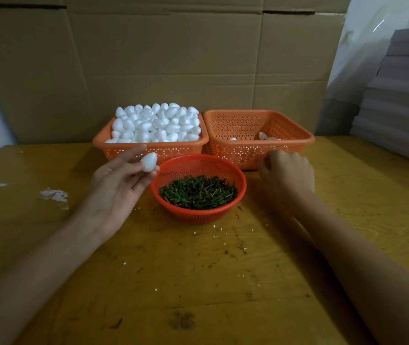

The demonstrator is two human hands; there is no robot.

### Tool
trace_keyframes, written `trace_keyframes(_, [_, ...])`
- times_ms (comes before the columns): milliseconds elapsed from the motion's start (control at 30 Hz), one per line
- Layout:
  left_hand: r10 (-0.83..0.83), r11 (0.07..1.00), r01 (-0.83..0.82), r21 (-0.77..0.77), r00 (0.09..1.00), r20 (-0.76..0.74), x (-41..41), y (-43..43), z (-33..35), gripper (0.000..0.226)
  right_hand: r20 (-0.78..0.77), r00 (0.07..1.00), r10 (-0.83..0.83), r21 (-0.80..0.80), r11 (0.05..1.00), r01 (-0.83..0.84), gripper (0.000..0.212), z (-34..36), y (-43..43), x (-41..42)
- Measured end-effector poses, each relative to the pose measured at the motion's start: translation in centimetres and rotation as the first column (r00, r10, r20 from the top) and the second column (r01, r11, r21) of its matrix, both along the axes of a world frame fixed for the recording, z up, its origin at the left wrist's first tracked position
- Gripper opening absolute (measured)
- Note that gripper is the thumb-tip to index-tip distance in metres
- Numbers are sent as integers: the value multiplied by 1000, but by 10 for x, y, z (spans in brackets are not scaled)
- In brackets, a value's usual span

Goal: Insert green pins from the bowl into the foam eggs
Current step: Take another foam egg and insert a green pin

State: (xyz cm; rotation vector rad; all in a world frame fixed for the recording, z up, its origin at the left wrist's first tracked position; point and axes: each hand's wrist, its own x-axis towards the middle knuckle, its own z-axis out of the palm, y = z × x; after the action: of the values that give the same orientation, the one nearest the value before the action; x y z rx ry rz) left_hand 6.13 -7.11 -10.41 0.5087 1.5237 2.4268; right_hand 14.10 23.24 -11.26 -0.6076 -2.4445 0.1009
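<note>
Green pins (198, 192) lie in a dark, tangled heap in the bottom of the round red bowl (242, 180), which sits mid-surface and is my landmark. Just left of its rim the left hand (121, 180) is raised palm-up, its grip clamped on one plain white foam egg (149, 162), pinched between thumb and fingertips.

Right of the bowl the right hand (286, 174) hovers with its back to the camera and its fingers curled under. From here I cannot tell whether that grip holds anything.

Behind the bowl to the left stands an orange basket (148, 149), heaped above its rim with foam eggs (158, 123). Just beside it, behind the bowl to the right, a second orange basket (248, 151) holds a few eggs (263, 135). Its front wall partly hides them, and I cannot make out any pins in them.

The yellow-brown wooden surface (198, 270) is scuffed, with white crumbs in front of the bowl and a whitish patch (54, 195) well to its left. Cardboard sheets (173, 58) close off the back. Far right of the bowl, a stack of grey sheets (402, 95) is cut off by the frame edge.
</note>
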Motion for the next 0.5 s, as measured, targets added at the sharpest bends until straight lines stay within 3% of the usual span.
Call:
trace_keyframes(100, [-19, 994, 8, 105, 994, 103, -4, -1, 0, 29, 92, 996, -6, -24, 1000, 8, 64, -1, 3, 4])
trace_keyframes(200, [-33, 990, 15, 140, 991, 130, -6, -1, 0, 29, 194, 980, -45, -47, 997, 55, 45, 2, 10, 4])
trace_keyframes(267, [-35, 989, 15, 147, 990, 137, -7, -1, -1, 29, 260, 965, -41, -75, 995, 63, 60, 6, 13, 5])
trace_keyframes(333, [-21, 989, -2, 150, 988, 151, -7, -1, -2, 23, 327, 945, 16, -103, 995, 19, 87, 11, 16, 7])
trace_keyframes(400, [-9, 988, -15, 153, 988, 156, -8, -1, -3, 27, 366, 930, 41, -114, 994, 1, 96, 14, 22, 7])
trace_keyframes(500, [-25, 987, -1, 163, 987, 160, -9, -1, -5, 27, 435, 900, -1, -87, 995, 43, 56, 17, 30, 6])
